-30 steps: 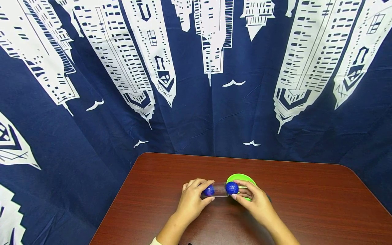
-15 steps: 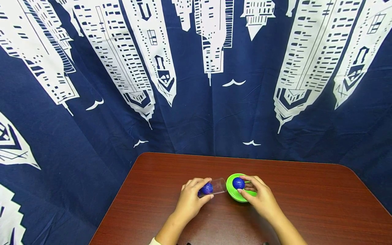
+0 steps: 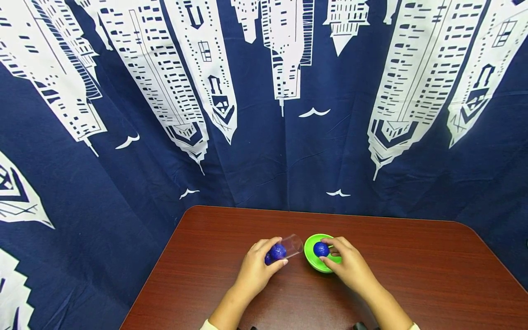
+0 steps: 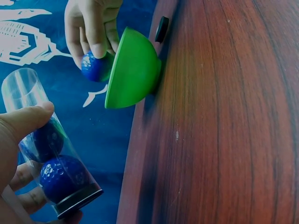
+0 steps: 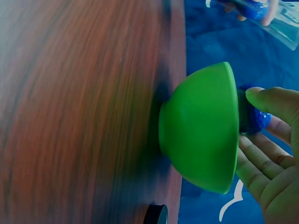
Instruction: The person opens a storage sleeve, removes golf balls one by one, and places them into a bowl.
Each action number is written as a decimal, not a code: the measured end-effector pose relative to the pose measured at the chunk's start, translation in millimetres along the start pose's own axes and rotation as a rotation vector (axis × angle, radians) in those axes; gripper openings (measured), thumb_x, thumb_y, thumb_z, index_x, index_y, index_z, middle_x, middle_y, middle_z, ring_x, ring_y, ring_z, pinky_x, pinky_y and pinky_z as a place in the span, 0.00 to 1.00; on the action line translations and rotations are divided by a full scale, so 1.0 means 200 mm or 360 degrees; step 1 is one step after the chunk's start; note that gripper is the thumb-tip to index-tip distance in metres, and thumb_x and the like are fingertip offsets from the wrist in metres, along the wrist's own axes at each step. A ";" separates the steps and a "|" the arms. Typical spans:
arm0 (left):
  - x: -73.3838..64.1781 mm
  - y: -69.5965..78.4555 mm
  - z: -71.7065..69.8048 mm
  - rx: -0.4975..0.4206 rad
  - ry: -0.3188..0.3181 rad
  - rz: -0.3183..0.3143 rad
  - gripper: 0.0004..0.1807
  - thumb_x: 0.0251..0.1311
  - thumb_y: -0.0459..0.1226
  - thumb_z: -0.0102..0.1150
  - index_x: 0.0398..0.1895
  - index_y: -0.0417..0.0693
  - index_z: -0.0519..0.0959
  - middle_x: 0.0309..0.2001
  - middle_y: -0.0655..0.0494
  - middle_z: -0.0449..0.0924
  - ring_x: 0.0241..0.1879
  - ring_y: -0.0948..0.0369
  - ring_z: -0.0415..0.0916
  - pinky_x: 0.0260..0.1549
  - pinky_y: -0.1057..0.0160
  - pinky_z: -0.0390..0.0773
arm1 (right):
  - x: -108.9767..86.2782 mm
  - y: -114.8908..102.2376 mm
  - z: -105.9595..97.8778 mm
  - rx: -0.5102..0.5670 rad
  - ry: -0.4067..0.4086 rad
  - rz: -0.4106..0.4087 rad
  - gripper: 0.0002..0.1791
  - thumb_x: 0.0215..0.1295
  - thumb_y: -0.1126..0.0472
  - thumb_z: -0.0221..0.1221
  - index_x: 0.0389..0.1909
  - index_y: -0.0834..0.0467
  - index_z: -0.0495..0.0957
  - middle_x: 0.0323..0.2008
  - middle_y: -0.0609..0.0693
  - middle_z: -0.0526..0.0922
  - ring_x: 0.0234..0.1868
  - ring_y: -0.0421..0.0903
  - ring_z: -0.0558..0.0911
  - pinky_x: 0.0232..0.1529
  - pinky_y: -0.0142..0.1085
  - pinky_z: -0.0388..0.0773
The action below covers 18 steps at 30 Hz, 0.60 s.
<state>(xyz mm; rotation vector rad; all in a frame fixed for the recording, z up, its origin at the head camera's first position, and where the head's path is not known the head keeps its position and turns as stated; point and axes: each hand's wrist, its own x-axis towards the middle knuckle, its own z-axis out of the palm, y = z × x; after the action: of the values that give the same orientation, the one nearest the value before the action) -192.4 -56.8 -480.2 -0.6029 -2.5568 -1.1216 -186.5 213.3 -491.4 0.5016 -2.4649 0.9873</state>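
My left hand [image 3: 252,271] grips a clear plastic tube [image 3: 294,245], tilted with its open mouth up and toward the bowl. Two blue golf balls sit inside, the lower ball [image 4: 63,178] down by the black end cap [image 4: 78,201], the upper ball [image 4: 43,140] partly behind my thumb. On the table to the right stands a green bowl [image 3: 312,257]. Just above its rim my right hand [image 3: 355,268] pinches another blue golf ball [image 5: 256,116] between thumb and fingers, its other fingers close along the rim in the right wrist view.
A small black round cap [image 4: 162,29] lies on the brown wooden table [image 3: 231,224] beyond the bowl, hidden from the head view. Behind the table hangs a dark blue cloth [image 3: 264,156] printed with white buildings and birds.
My right hand has drawn its golf ball from the tube's mouth rightward to over the bowl. My left hand has tipped the tube from nearly level to mouth-up.
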 end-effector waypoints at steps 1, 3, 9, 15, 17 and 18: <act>0.00 0.00 0.00 -0.0008 0.0001 -0.0004 0.31 0.56 0.47 0.74 0.64 0.59 0.78 0.53 0.59 0.83 0.55 0.58 0.80 0.56 0.53 0.81 | 0.00 0.01 0.00 -0.0034 -0.0007 -0.0016 0.24 0.51 0.69 0.74 0.50 0.60 0.82 0.40 0.46 0.82 0.40 0.44 0.86 0.41 0.37 0.86; 0.00 0.01 0.00 -0.0021 0.0001 -0.0013 0.30 0.56 0.47 0.74 0.64 0.58 0.78 0.53 0.59 0.83 0.55 0.58 0.80 0.56 0.52 0.81 | 0.01 0.02 0.01 -0.0113 -0.0030 -0.0043 0.23 0.51 0.68 0.75 0.50 0.59 0.82 0.40 0.46 0.82 0.39 0.44 0.86 0.41 0.38 0.86; 0.00 0.01 0.00 -0.0031 -0.0010 -0.0018 0.30 0.56 0.47 0.74 0.64 0.59 0.77 0.54 0.59 0.83 0.55 0.58 0.80 0.56 0.52 0.81 | 0.03 0.03 0.02 -0.0283 -0.0113 -0.0066 0.24 0.50 0.64 0.76 0.50 0.60 0.83 0.41 0.48 0.83 0.38 0.43 0.85 0.41 0.38 0.85; 0.00 0.00 -0.01 -0.0032 -0.0010 -0.0011 0.30 0.56 0.47 0.74 0.64 0.58 0.77 0.54 0.59 0.83 0.55 0.58 0.80 0.55 0.51 0.81 | 0.06 0.02 0.03 -0.0422 -0.0187 -0.0090 0.23 0.51 0.63 0.76 0.50 0.60 0.84 0.40 0.48 0.82 0.37 0.41 0.83 0.40 0.40 0.83; 0.00 0.00 -0.01 -0.0029 -0.0006 -0.0011 0.30 0.56 0.47 0.74 0.64 0.59 0.77 0.54 0.59 0.83 0.55 0.58 0.80 0.55 0.52 0.81 | 0.07 0.02 0.03 -0.0458 -0.0229 -0.0083 0.23 0.52 0.62 0.76 0.50 0.60 0.84 0.40 0.48 0.81 0.37 0.42 0.82 0.41 0.41 0.83; 0.00 0.00 -0.01 -0.0028 -0.0005 -0.0013 0.30 0.56 0.48 0.74 0.64 0.60 0.77 0.53 0.59 0.83 0.54 0.59 0.80 0.54 0.52 0.81 | 0.07 0.02 0.03 -0.0473 -0.0248 -0.0077 0.23 0.52 0.61 0.75 0.50 0.60 0.84 0.41 0.48 0.81 0.38 0.42 0.83 0.42 0.42 0.83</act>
<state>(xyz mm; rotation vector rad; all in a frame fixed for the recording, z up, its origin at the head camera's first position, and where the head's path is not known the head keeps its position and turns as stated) -192.7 -59.2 -479.0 -0.6000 -2.5567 -1.1481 -201.8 208.9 -490.5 0.5520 -2.6625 0.5663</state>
